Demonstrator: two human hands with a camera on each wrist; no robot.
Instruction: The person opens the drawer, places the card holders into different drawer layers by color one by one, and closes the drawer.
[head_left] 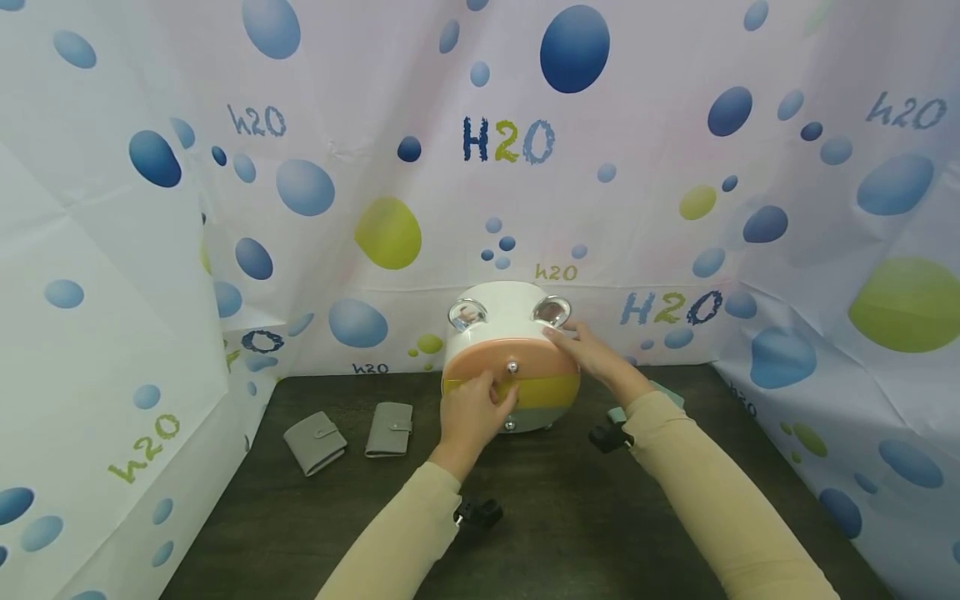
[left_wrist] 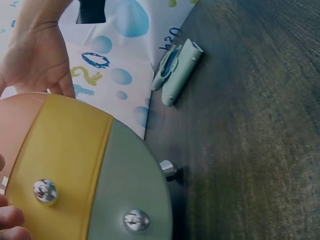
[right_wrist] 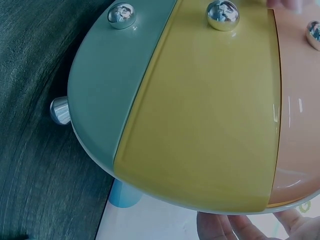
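A round white drawer box (head_left: 502, 304) stands at the table's back, with two silver ring ears on top. Its front has a peach drawer (head_left: 480, 357), a yellow drawer (right_wrist: 200, 120) and a green drawer (left_wrist: 131, 175), each with a silver knob. My left hand (head_left: 471, 412) is at the front, thumb and fingers apart, fingertips near the seam between peach and yellow. The yellow drawer's knob (left_wrist: 46, 191) shows beside those fingers, ungripped. My right hand (head_left: 592, 354) rests against the box's upper right side, fingers extended; some fingertips are hidden behind it in the right wrist view.
Two grey wallets (head_left: 315, 442) with snap straps lie left of the box. Light green wallet-like items (left_wrist: 180, 75) lie to its right, partly behind my right forearm in the head view. A printed curtain (head_left: 337, 250) encloses the dark table (head_left: 555, 525) at the back and sides.
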